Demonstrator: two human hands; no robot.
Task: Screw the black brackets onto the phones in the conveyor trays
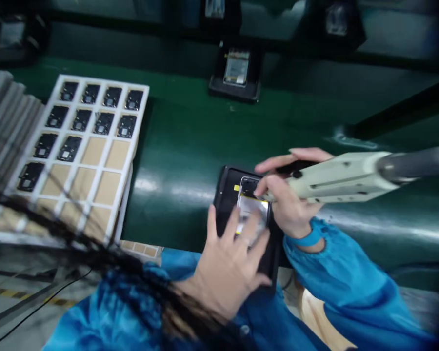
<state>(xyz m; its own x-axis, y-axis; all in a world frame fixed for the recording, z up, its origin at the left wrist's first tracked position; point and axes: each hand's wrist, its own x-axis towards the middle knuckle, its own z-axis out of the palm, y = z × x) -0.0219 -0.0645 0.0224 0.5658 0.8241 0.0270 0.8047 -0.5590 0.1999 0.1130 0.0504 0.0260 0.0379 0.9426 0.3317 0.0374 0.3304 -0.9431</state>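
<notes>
Just in front of me a phone body (254,207) lies in a black fixture (227,187). Its upper part holds a dark board, and a silvery-white area shows below. My left hand (230,263) is spread over the lower half of the phone, fingers apart and slightly blurred. My right hand (292,204) is wrapped around a pale electric screwdriver (340,178) with a thick grey cable. The screwdriver points left, its front end at the phone's top; the tip is hidden by the fingers.
Left on the green bench (175,161) stands a white divided tray (141,117) with several black phone parts. Beside it are stacked grey trays (7,117). Another phone (236,68) sits in a fixture at the back. Dark strands of hair cross the lower left.
</notes>
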